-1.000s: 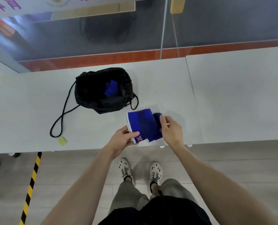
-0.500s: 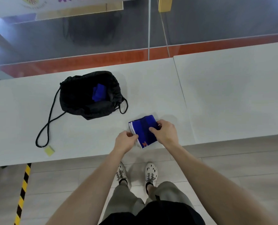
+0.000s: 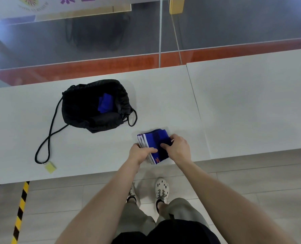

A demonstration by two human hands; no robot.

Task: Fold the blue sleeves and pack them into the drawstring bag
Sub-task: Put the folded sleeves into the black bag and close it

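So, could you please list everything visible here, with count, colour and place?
tables: two, white, side by side.
drawstring bag: one, black, open, on the left table.
packed sleeve: one, blue, inside the bag.
folded sleeve: one, blue, white-edged, near the table's front edge.
cord: one, black, looped left of the bag.
tag: one, yellow, by the cord's end.
striped tape: one, yellow-black, floor, left.
shoes: two, white, on the floor.
left hand: one, gripping the folded sleeve.
right hand: one, holding the folded sleeve.

White table (image 3: 251, 106), glass partition (image 3: 234, 29), striped floor tape (image 3: 20, 214)
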